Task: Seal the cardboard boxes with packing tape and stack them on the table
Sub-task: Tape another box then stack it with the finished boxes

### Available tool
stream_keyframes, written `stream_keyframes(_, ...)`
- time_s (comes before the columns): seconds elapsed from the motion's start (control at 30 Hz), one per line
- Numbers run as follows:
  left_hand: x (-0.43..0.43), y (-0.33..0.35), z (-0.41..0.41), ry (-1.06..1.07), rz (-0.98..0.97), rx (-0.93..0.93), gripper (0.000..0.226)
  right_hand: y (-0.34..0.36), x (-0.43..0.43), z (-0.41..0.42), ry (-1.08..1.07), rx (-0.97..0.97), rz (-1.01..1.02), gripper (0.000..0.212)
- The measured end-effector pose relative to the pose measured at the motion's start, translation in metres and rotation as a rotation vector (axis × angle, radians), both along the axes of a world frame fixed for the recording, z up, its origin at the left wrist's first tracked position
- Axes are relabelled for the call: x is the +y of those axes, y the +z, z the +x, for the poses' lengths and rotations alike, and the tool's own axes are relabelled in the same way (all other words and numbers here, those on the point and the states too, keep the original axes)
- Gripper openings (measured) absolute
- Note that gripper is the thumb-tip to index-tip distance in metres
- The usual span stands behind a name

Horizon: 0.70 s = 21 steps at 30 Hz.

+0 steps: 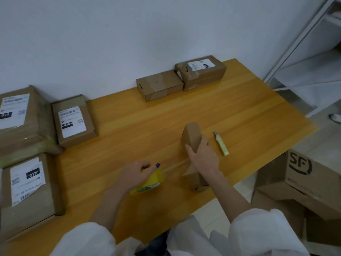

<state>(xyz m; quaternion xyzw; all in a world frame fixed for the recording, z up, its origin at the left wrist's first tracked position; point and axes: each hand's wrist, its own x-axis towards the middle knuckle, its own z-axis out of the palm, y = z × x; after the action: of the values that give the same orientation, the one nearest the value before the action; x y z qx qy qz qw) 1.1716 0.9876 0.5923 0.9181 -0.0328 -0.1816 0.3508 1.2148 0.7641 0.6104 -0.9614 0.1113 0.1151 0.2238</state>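
On the bench (138, 126), right hand (203, 157) gripped a small upright box (191, 135); left hand (136, 174) clutched a yellow tape roll (149, 183).

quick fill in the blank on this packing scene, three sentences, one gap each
1. The left hand grips a roll of ____ packing tape.
2. The right hand holds a small cardboard box; the knife lies to that box's ____.
3. The large carton at the far right bears the printed letters ____.

Missing words: yellow; right; SF
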Motion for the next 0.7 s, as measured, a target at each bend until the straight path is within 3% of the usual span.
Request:
stream_keyframes(0.17,0.002,-0.009,-0.009,0.007,-0.232,0.092,0.057,0.004,-0.008,0.015,0.057,0.156,0.306,0.073)
stream_keyframes(0.27,0.001,-0.007,-0.010,0.032,-0.346,0.103,0.068,-0.002,-0.009,0.015,0.016,0.158,0.297,0.068)
stream_keyframes(0.33,0.002,-0.002,-0.009,0.012,-0.372,0.127,0.060,-0.006,-0.006,0.014,-0.013,0.142,0.308,0.065)
stream_keyframes(0.5,0.005,0.005,-0.006,-0.032,-0.355,0.140,0.037,-0.009,-0.002,0.017,0.057,0.084,0.255,0.062)
stream_keyframes(0.63,0.006,0.014,-0.003,-0.037,-0.227,0.042,0.057,-0.010,-0.004,0.025,0.122,0.062,0.221,0.063)
stream_keyframes(0.7,0.003,0.015,-0.004,-0.061,-0.052,-0.007,0.064,-0.010,-0.004,0.030,0.137,0.050,0.222,0.063)
